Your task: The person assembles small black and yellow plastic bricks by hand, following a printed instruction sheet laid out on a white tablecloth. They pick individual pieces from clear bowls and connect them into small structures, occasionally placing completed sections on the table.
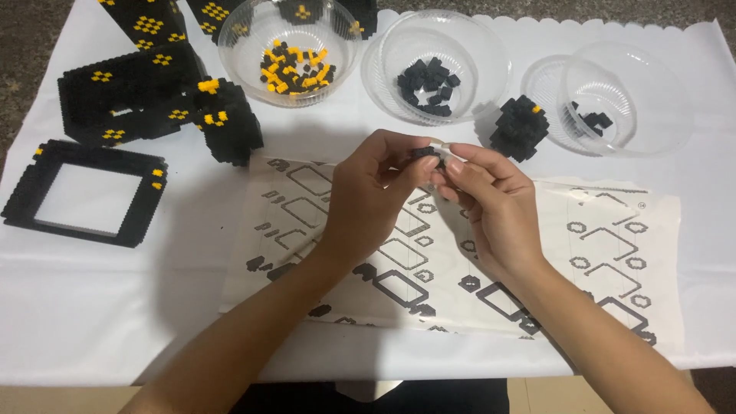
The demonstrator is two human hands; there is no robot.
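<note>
Pinching a small black brick piece (424,153) between the fingertips of your left hand (368,195) and right hand (491,207), both closed on it, you hold it raised above the instruction sheet (613,253), bowls of loose bricks (291,65) within reach on the white-covered table (92,307).

We have one view only, from a head-worn camera. It looks steeply down and forward at close range onto the white-covered table (92,322), the far edge lying along the frame's top.
</note>
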